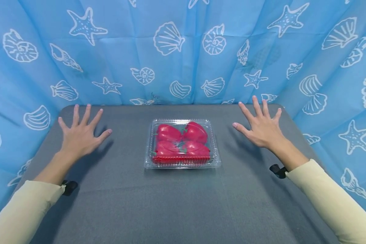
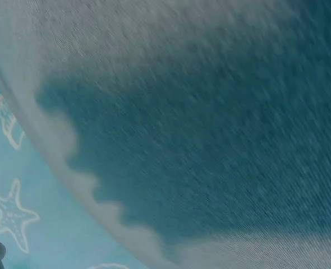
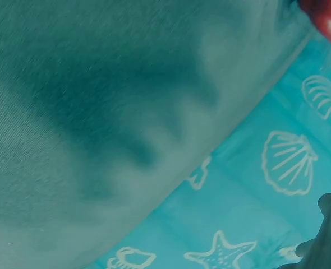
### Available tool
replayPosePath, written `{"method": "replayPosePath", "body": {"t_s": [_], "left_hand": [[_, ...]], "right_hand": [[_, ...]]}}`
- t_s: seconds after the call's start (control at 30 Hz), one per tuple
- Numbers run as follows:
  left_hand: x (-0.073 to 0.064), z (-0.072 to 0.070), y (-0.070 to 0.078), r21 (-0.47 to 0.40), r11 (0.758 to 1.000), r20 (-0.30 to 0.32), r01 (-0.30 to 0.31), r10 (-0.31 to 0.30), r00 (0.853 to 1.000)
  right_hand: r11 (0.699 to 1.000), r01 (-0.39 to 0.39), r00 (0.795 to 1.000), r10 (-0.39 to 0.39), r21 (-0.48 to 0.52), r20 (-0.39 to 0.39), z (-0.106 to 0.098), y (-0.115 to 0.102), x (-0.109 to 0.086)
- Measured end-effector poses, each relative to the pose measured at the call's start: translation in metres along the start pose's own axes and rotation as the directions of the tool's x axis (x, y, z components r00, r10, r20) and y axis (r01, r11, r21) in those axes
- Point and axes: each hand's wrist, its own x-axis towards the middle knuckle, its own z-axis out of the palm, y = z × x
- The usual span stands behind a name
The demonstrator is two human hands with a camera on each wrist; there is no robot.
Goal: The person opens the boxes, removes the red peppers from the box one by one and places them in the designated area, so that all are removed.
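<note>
In the middle of the table sits a clear plastic clamshell box with its lid down. Inside it lie several red strawberry-like or pepper-like pieces with bits of green. My left hand is spread with straight fingers to the left of the box, apart from it and holding nothing. On the other side, my right hand is spread likewise, palm down and holding nothing. Both hands cast shadows on the table. Only a dark sliver of fingers shows at the edge of each wrist view.
The grey cloth-covered table has rounded far corners. Behind it and along the sides hangs a blue curtain printed with white shells and starfish. A dark band is on the left wrist and a dark strap on the right.
</note>
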Motion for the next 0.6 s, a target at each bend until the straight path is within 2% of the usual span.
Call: {"method": "replayPosePath", "body": {"t_s": [0.37, 0.6], "left_hand": [[-0.003, 0.001, 0.032, -0.002, 0.995, -0.04, -0.1, 0.1, 0.994], [-0.003, -0.002, 0.047, 0.001, 0.993, -0.024, -0.117, 0.117, 0.993]], "right_hand": [[0.995, 0.097, 0.995, -0.097, -0.013, -0.024, -0.002, -0.029, -0.006], [0.989, 0.149, 0.988, -0.149, -0.012, -0.033, 0.0, -0.041, -0.008]]}}
